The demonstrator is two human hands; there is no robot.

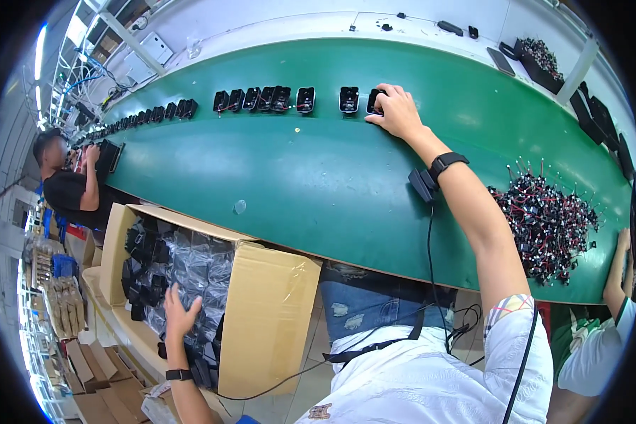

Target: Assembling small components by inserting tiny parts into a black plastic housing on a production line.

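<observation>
My right hand [397, 112] is stretched out over the green table, its thumb and fingers closed round a small black plastic housing [375, 101] with a pale rim. Just left of it stands a similar open-topped black housing [349, 100], then another housing [305, 100] at a small gap. Down at the left, my left hand [180, 314] hovers over an open cardboard box [272, 297], fingers apart and holding nothing that I can see. Inside the box lie black parts [140, 265] and others in clear plastic bags [198, 265].
A heap of small wired parts [544, 226] covers the table's right side. More housings [141, 116] run in a row leftward to a co-worker [74, 177]. Another person's arm [620, 268] shows at the right edge. A cable [431, 261] hangs from my right wrist.
</observation>
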